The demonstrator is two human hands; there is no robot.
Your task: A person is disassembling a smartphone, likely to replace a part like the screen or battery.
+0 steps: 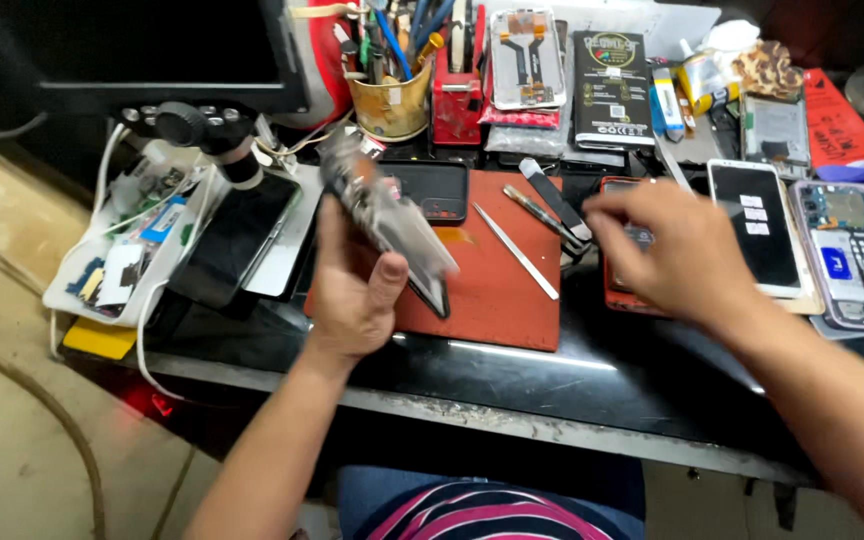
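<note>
Bare forearms, pink-striped top w/ white

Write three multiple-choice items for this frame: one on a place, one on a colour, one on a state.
1. Where does the metal spudger lie?
A. on the work mat
B. in the tool cup
C. on the floor

2. What colour is the work mat?
A. green
B. orange-red
C. white

3. What is the left hand doing?
A. resting flat on the bench
B. gripping an opened phone
C. holding a screwdriver

Answers:
1. A: the thin metal bar lies diagonally on the mat, right of the left hand.
2. B: the mat's bare surface shows orange-red against the black bench.
3. B: its fingers wrap the opened phone, raised and tilted above the mat, while the right hand hovers spread over the phones at the right, holding nothing that shows.
</note>
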